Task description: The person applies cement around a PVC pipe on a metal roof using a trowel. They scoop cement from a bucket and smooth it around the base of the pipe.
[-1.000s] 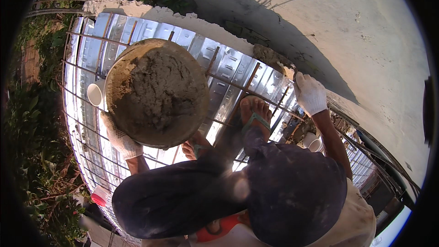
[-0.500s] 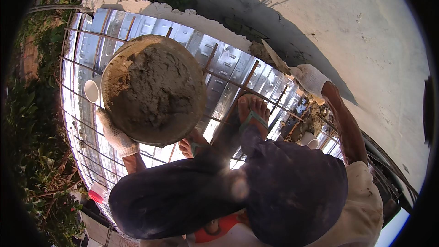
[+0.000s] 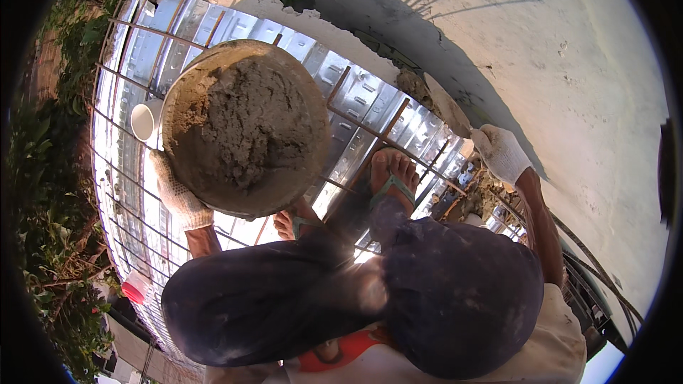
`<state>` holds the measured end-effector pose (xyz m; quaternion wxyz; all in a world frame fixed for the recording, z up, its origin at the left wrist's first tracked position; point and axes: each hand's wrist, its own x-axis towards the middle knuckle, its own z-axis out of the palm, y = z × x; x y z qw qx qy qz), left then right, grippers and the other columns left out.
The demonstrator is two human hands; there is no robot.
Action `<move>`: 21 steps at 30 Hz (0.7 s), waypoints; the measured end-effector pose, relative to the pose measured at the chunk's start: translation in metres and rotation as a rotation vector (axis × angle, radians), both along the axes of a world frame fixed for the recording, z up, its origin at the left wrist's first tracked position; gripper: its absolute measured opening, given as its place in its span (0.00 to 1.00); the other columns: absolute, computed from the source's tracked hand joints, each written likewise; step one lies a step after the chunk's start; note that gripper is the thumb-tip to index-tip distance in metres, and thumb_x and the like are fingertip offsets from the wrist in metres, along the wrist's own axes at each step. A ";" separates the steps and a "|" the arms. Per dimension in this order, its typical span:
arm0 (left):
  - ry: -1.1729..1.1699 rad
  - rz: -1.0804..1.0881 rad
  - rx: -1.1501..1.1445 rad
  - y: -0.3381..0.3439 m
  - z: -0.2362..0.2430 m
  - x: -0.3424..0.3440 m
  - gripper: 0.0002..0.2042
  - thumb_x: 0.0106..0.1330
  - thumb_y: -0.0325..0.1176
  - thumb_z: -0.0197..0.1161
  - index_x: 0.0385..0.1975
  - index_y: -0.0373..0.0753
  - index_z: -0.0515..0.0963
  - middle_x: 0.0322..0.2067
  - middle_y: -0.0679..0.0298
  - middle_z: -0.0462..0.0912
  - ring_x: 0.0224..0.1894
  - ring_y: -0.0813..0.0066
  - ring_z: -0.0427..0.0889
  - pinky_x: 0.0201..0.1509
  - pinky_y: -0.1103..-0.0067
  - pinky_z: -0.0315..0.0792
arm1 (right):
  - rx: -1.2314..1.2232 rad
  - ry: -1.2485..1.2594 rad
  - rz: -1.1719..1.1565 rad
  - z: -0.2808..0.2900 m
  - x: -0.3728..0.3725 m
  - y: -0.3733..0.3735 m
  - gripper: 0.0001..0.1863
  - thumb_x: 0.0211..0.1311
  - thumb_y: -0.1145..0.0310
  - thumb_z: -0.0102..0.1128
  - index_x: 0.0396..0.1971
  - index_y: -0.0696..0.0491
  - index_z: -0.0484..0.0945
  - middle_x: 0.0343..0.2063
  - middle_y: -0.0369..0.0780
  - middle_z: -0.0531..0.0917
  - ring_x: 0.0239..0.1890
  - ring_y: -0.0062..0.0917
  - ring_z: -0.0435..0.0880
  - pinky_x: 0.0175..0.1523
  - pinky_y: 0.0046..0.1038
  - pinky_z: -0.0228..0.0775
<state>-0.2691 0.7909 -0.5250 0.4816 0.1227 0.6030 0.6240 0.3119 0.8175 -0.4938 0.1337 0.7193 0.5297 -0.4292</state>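
My left hand (image 3: pixel 178 192), in a knitted glove with gripping dots, is closed on the lower-left side of a round bucket (image 3: pixel 319 128) holding grey, lumpy mortar (image 3: pixel 252 117). My right hand (image 3: pixel 501 153), also gloved, is closed on a trowel (image 3: pixel 447 105) at the base of the pale wall on the right. The trowel's blade points up and left beside a lump of mortar (image 3: pixel 413 84) along the rough wall edge. A white pipe piece (image 3: pixel 144 121) stands just left of the bucket.
I squat on shiny corrugated metal decking (image 3: pixel 356 92) under a rebar grid. My sandalled feet (image 3: pixel 391 178) are below the bucket and right of it. A pale wall (image 3: pixel 569 64) rises at right, foliage (image 3: pixel 50 185) lies past the left edge, and a red-and-white object (image 3: pixel 135 288) is lower left.
The trowel blade has come into view above my right hand, which has shifted right and slightly down along the wall. The bucket and decking sit somewhat higher in the picture, my left hand still on the bucket.
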 end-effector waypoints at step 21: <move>0.018 0.008 0.001 0.005 0.005 0.011 0.32 0.83 0.55 0.58 0.68 0.29 0.75 0.63 0.50 0.84 0.62 0.56 0.84 0.70 0.62 0.77 | -0.302 -0.199 0.176 -0.012 -0.006 -0.016 0.27 0.81 0.49 0.51 0.43 0.62 0.84 0.35 0.57 0.87 0.41 0.53 0.88 0.50 0.46 0.77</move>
